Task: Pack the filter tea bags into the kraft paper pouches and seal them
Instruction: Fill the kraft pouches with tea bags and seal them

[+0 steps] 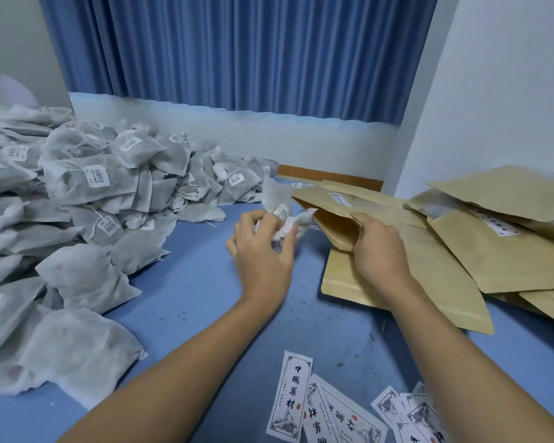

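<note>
My left hand (pixel 263 247) grips a white filter tea bag (pixel 288 219) by its crumpled end, right at the mouth of a kraft paper pouch (pixel 330 219). My right hand (pixel 378 251) holds that pouch by its lower lip, fingers curled into the opening and keeping it spread. The pouch lies on its side, mouth facing left, on top of other pouches. Part of the tea bag is hidden by my left fingers.
A big heap of filter tea bags (pixel 77 193) covers the left of the blue surface (pixel 205 298). A stack of kraft pouches (pixel 493 238) lies at right. Printed paper labels (pixel 291 398) are scattered near the front edge. A blue curtain (pixel 237 52) hangs behind.
</note>
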A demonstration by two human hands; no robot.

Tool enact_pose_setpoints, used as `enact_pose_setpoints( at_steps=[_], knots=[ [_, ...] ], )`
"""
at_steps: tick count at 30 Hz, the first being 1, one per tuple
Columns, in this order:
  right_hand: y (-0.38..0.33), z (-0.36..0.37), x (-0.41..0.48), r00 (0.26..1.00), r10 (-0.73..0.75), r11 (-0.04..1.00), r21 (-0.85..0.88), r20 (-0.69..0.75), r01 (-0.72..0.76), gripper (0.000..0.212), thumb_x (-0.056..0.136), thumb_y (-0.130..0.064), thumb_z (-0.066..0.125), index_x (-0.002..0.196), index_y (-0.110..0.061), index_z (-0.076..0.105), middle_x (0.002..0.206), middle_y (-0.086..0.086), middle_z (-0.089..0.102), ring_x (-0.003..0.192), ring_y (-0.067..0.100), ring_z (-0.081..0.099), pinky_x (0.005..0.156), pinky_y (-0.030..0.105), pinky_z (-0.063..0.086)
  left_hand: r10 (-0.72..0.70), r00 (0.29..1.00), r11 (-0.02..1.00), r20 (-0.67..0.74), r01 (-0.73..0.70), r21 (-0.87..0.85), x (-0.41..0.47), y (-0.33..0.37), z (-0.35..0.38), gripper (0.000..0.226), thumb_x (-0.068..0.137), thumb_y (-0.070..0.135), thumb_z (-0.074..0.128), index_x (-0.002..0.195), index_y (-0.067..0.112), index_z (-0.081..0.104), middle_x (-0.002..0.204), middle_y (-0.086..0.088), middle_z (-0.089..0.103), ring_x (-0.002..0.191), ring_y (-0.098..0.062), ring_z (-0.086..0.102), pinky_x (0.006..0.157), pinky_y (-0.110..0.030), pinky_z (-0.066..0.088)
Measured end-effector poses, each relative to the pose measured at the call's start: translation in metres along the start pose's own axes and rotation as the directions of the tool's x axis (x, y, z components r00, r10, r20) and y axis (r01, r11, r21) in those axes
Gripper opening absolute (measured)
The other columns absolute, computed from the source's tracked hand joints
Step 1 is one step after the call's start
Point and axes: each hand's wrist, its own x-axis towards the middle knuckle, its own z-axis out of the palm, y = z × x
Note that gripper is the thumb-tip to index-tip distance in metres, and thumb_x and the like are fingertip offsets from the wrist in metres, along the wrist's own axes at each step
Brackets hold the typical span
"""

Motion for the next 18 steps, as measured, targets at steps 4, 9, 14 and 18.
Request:
enact_pose_setpoints(
  at_steps=[4, 9, 14, 18],
  knots=[
    [0.004, 0.007, 0.0, 1.0, -0.006, 1.0, -0.016, -0.004, 0.006, 0.067, 0.087, 0.004, 0.035, 0.139, -0.033, 0.053, 0.105, 0.013, 0.07, 0.1, 0.037, 0.058, 0.091, 0.045, 0.048, 0.157, 0.988, 0.988, -0.001, -0.157, -0.005, -0.012, 0.012, 0.002, 0.007, 0.085, 0.025, 0.072, 0.088, 0.022, 0.068, 0.106, 0.002, 0.058, 0.097, -0.021, 0.057, 0.086, -0.043, 0.039],
    [0.013, -0.001, 0.014, 1.0, -0.029, 0.993, 0.115, 0.012, 0.027, 0.056, 0.093, 0.0, 0.039, 0.135, -0.031, 0.061, 0.122, 0.008, 0.07, 0.112, 0.035, 0.059, 0.09, 0.031, 0.047, 0.406, 0.913, 0.912, 0.052, -0.408, 0.049, -0.018, 0.023, -0.001, 0.011, 0.079, 0.019, 0.067, 0.089, 0.019, 0.071, 0.105, 0.005, 0.067, 0.096, -0.019, 0.061, 0.088, -0.043, 0.039],
    [0.018, -0.018, 0.021, 0.997, -0.061, 0.985, 0.164, 0.05, 0.052, 0.049, 0.09, -0.001, 0.044, 0.119, -0.03, 0.071, 0.114, 0.004, 0.073, 0.087, 0.02, 0.053, 0.075, 0.025, 0.037, 0.344, 0.835, 0.891, 0.43, -0.435, 0.132, -0.012, 0.041, 0.009, 0.005, 0.09, 0.009, 0.061, 0.093, 0.011, 0.065, 0.098, -0.002, 0.066, 0.09, -0.026, 0.061, 0.073, -0.032, 0.038],
    [0.019, -0.022, 0.023, 0.99, -0.092, 0.986, 0.152, 0.11, 0.075, 0.055, 0.088, 0.001, 0.042, 0.127, -0.029, 0.068, 0.12, 0.004, 0.071, 0.104, 0.026, 0.062, 0.078, 0.023, 0.04, 0.053, 0.769, 0.859, 0.638, -0.361, 0.364, 0.01, 0.056, 0.027, 0.016, 0.089, 0.007, 0.062, 0.1, 0.017, 0.056, 0.104, -0.004, 0.057, 0.09, -0.029, 0.058, 0.065, -0.034, 0.032]
  ],
)
